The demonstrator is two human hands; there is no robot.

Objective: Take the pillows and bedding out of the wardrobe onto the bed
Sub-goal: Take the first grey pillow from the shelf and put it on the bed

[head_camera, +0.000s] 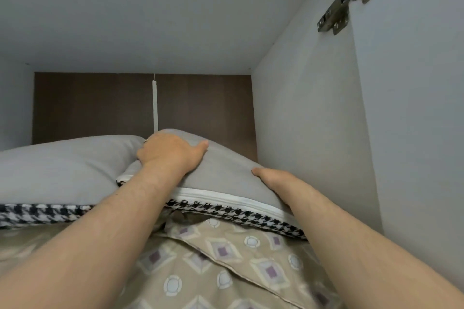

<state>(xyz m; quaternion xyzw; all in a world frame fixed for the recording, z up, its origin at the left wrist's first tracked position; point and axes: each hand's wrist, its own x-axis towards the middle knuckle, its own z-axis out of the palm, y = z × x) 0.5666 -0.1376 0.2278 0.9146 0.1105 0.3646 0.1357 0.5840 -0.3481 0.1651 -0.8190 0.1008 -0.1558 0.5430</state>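
Observation:
Two grey pillows with houndstooth undersides lie side by side in an upper wardrobe compartment. The right pillow has a white zip along its near edge and is tilted up. My left hand lies on its top left part, thumb spread, fingers curled over the far side. My right hand grips its right edge, thumb on top and fingers hidden underneath. The left pillow lies flat beside it. Under both lies beige patterned bedding.
The compartment's white side wall stands close on the right of the pillow. A metal door hinge is at the upper right. The white top panel is overhead, a brown back panel behind.

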